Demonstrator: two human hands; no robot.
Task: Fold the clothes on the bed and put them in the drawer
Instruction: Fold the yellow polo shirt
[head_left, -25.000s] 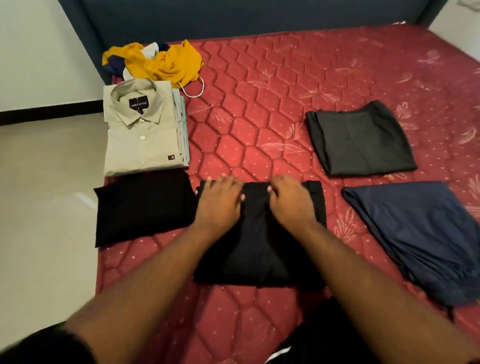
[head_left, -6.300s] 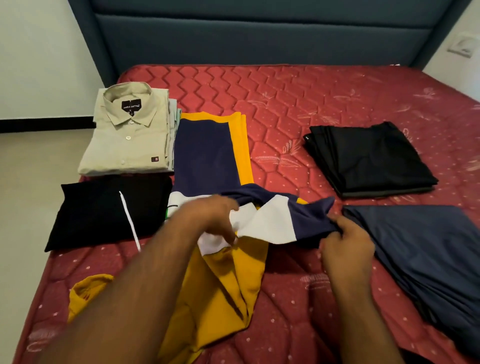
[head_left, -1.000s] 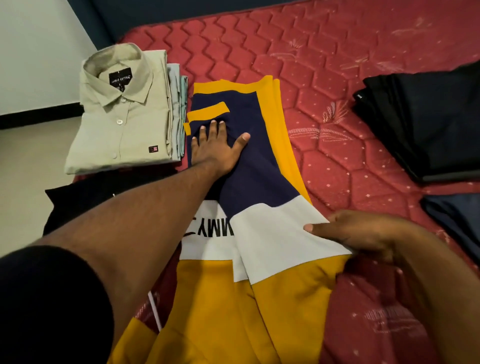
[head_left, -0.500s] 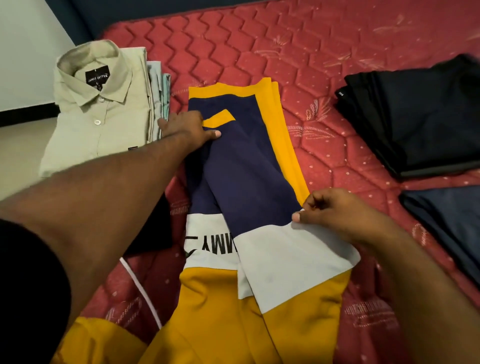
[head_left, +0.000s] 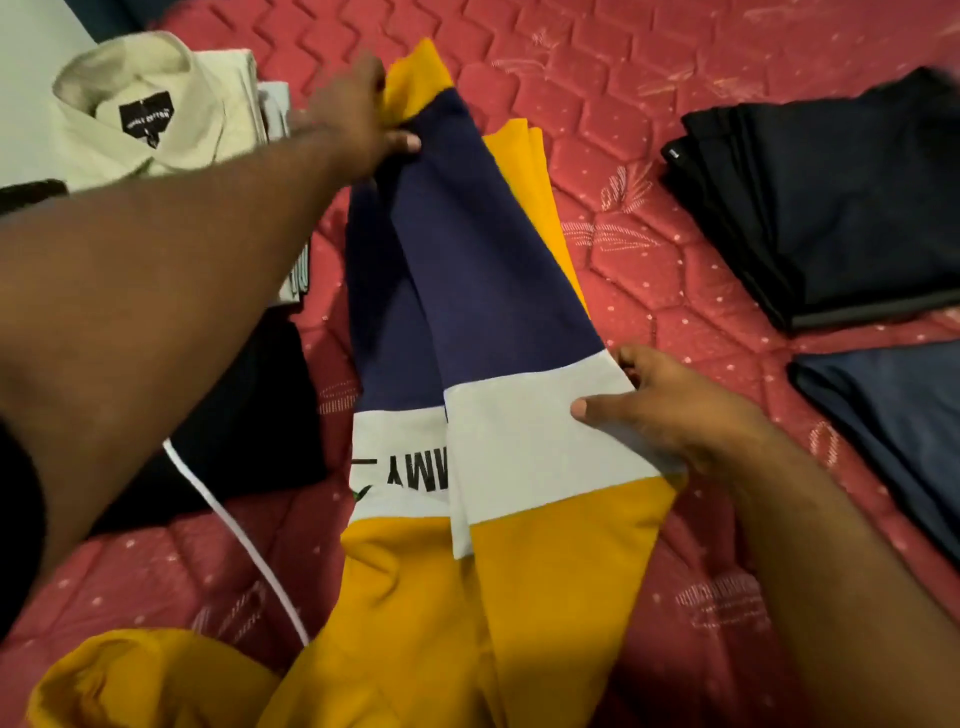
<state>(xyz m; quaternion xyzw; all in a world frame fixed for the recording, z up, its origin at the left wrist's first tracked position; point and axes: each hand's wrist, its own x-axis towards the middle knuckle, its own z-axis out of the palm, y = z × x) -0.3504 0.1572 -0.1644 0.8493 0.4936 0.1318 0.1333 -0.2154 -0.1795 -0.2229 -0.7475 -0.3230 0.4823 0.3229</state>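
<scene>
A yellow, navy and white hoodie lies lengthwise on the red mattress, folded narrow, with its yellow hood bunched at the near left. My left hand grips the yellow cuff end at the far top of the hoodie. At the hoodie's right edge, my right hand pinches the white band, thumb on top. A white drawstring trails from the hood across the mattress.
A folded beige shirt lies at the far left, with a folded black garment below it, partly hidden by my left arm. Folded black trousers and a folded navy garment lie at the right.
My left hand has moved farther up and now lifts the yellow cuff end of the sleeve. My right hand stays pinching the white band. The camera has come closer.
</scene>
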